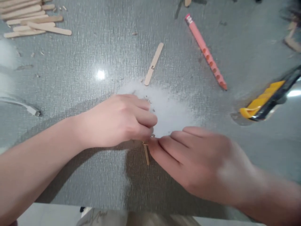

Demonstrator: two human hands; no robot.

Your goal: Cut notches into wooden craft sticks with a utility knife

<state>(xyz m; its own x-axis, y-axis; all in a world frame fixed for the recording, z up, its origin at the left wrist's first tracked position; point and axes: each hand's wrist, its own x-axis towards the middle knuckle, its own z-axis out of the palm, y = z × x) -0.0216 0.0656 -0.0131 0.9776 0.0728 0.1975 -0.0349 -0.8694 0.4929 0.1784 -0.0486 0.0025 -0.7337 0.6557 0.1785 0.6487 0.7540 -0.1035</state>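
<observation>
My left hand [127,119] is closed, its thumb and fingertips pinched together near the middle of the table. From the right, my right hand [197,157] meets it, also pinching, with the fingertips of both nearly touching. A thin wooden strip [146,153] sticks out below the fingertips toward me; the rest of it is hidden by my hands. Beyond my left hand lies a wooden craft stick [154,64] with a small notch or crack partway along it. White powder [168,106] is spread on the table behind my fingers.
A pile of craft sticks [35,23] lies at the far left, with small wood chips around. The pink pencil [207,53] and a yellow-and-black utility knife [265,97] lie to the right. A white cable [22,103] ends at the left. The table's near edge [113,208] runs below my hands.
</observation>
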